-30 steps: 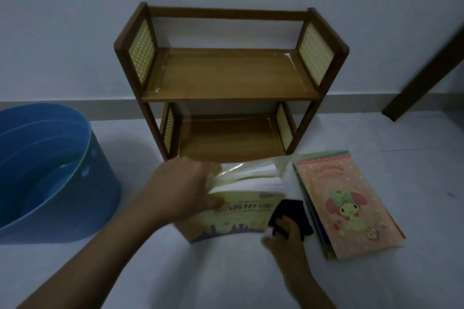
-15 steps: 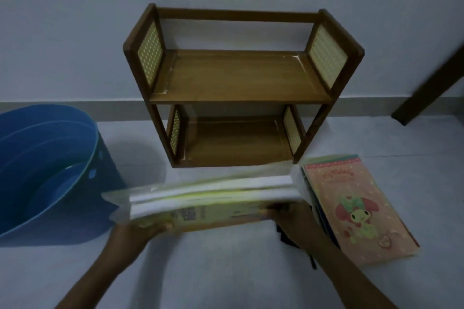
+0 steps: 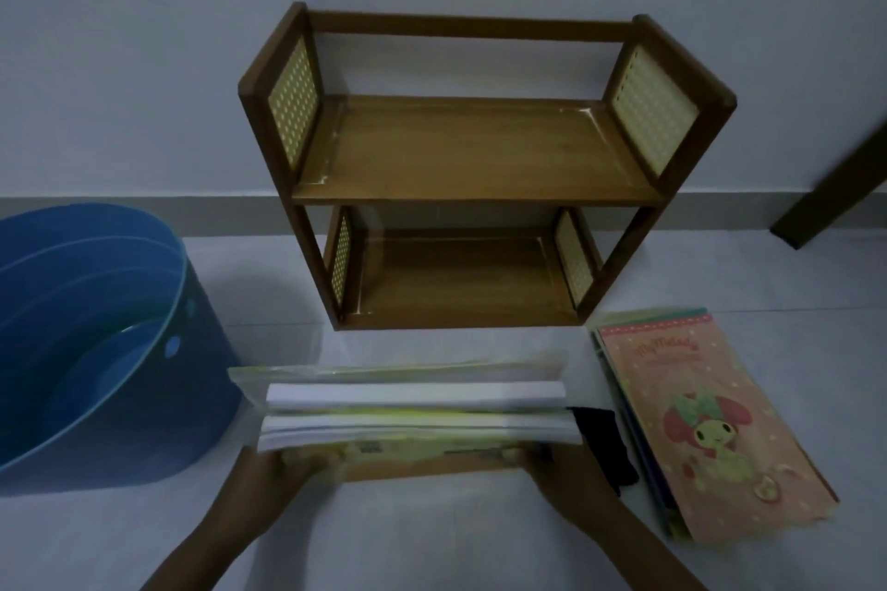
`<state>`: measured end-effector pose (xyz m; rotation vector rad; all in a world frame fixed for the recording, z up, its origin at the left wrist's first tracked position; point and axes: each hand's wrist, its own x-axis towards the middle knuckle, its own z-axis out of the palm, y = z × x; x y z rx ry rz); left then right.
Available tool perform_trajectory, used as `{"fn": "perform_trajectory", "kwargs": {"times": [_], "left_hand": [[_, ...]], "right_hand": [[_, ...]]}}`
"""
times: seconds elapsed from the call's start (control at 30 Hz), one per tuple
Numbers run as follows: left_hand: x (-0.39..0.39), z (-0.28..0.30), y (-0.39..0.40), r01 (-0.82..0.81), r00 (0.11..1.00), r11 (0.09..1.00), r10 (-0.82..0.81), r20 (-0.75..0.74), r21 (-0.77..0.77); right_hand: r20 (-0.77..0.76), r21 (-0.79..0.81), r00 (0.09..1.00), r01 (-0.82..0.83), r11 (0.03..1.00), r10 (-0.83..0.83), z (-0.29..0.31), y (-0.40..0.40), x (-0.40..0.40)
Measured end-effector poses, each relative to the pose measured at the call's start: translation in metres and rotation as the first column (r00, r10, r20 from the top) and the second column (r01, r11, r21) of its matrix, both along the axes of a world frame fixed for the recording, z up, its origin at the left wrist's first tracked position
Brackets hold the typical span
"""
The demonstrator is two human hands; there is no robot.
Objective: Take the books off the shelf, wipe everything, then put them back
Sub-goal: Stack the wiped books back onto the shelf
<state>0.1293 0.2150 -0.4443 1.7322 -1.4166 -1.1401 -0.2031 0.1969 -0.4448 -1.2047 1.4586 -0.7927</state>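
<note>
Gripping the books (image 3: 413, 418) at their near edge, left hand (image 3: 273, 466) and right hand (image 3: 552, 461) clasp opposite ends.

The blue tub (image 3: 96, 341) runs off the frame's left edge; the dark cloth (image 3: 602, 444) lies partly hidden behind the held books (image 3: 413, 418).

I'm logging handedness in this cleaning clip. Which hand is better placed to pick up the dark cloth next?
Probably the right hand: the dark cloth lies beside it, right of the upright bundle of books. The left hand grips the bundle's far end, near the blue plastic tub.
</note>
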Motion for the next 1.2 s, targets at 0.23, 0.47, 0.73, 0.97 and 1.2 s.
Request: {"fn": "perform_trajectory", "kwargs": {"times": [0.23,0.47,0.73,0.97,1.2], "left_hand": [[-0.049,0.008,-0.048,-0.031,0.992,0.994,0.018,0.124,0.1],[-0.085,0.005,-0.143,-0.072,0.974,0.996,0.06,0.218,0.048],[-0.077,-0.027,-0.227,-0.102,0.915,0.979,0.022,0.403,0.177],[-0.081,-0.02,-0.217,0.096,0.862,0.995,-0.077,0.5,-0.013],[-0.066,-0.041,-0.179,0.236,0.714,0.97,-0.216,0.666,0.061]], "right_hand": [[0.131,0.23,0.991,-0.023,0.973,-0.007,0.012,-0.022,-0.037],[0.064,0.068,0.982,0.172,0.983,-0.177,0.015,-0.105,-0.036],[-0.172,0.07,0.982,0.095,0.993,-0.082,-0.023,-0.211,-0.033],[-0.429,-0.127,0.903,-0.064,0.99,0.003,-0.046,-0.202,-0.042],[-0.612,-0.095,0.777,-0.255,0.962,0.146,-0.054,-0.16,-0.06]]}}
